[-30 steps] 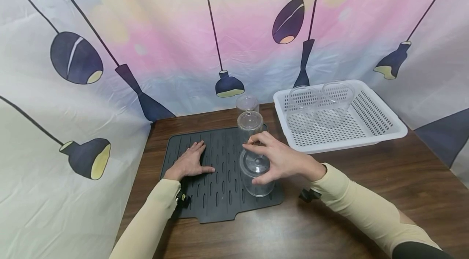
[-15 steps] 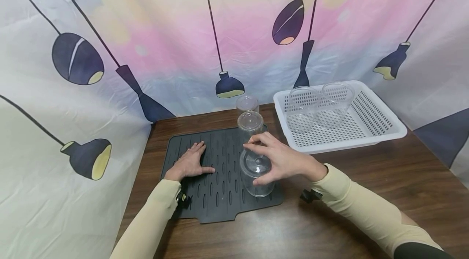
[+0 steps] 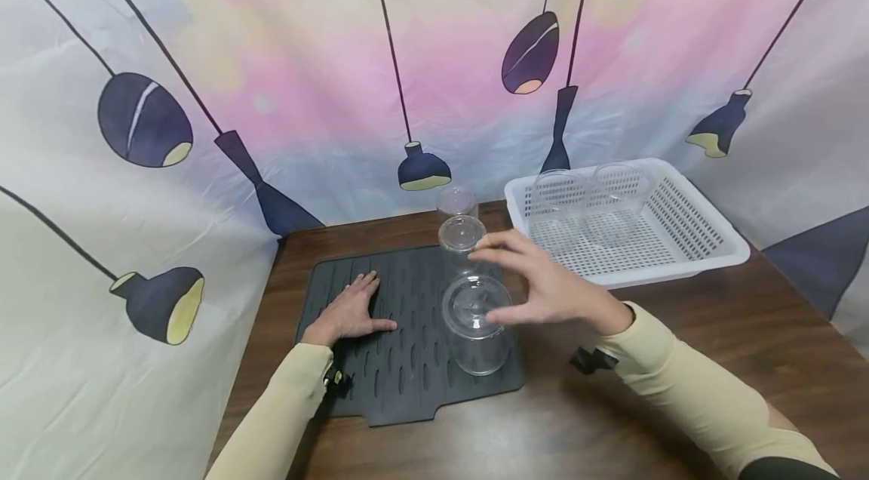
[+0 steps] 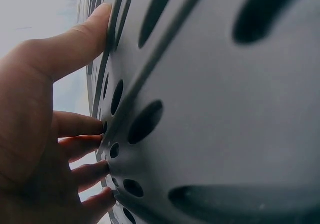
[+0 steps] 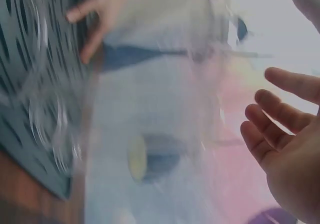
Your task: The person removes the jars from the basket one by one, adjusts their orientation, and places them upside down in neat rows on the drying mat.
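Three clear glasses stand in a row along the right side of the dark grey slotted drying mat (image 3: pixel 400 393): a near glass (image 3: pixel 477 352), a middle glass (image 3: pixel 462 232) and a far glass (image 3: pixel 457 201). They look upside down, bases upward. My right hand (image 3: pixel 546 287) is spread beside the near glass, its thumb overlapping the base in the head view; the right wrist view shows nothing between the fingers (image 5: pixel 280 106). On the mat's left part rests my left hand (image 3: pixel 348 312), fingers and thumb apart. Its fingertips (image 4: pixel 105 126) touch the slotted surface in the left wrist view.
A white perforated basket (image 3: pixel 706 269) sits at the back right of the brown wooden table (image 3: pixel 563 420), with two more clear glasses (image 3: pixel 560 212) inside. Behind the table hangs a cloth (image 3: pixel 326 87) printed with lamps.
My right hand has opened wider and drawn back to the right from the near glass, which stays standing on the mat. The left hand keeps its place, while the head view has tilted slightly upward.
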Demonstrator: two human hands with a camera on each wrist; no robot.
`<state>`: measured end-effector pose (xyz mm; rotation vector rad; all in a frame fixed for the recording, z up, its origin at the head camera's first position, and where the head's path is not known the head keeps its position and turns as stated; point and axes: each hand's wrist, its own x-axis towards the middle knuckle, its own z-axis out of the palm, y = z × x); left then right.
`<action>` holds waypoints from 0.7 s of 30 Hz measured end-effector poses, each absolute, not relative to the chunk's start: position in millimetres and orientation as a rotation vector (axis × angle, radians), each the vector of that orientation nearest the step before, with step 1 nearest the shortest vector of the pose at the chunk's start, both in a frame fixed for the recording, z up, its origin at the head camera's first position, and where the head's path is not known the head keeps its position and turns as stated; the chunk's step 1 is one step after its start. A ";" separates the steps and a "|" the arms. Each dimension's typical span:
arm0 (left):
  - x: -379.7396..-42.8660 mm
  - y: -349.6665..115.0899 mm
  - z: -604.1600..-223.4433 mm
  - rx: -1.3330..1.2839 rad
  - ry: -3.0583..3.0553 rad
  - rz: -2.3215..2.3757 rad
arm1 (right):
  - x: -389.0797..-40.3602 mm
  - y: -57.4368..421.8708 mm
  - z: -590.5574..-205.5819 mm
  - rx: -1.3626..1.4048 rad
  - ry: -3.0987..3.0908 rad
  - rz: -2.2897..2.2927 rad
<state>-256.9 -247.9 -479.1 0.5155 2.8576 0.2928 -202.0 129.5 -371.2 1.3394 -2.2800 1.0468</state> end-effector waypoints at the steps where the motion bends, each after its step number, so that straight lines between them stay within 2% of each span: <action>1: -256.2 -248.4 -479.1 0.513 2.863 0.302 | -204.4 134.8 -367.7 1.310 -2.265 1.068; 12: -257.8 -249.3 -480.7 0.534 2.860 0.296 | -228.0 210.2 -345.7 0.848 -2.293 1.140; 21: -254.9 -250.7 -478.1 0.532 2.857 0.333 | -247.5 245.4 -353.9 0.575 -2.281 1.233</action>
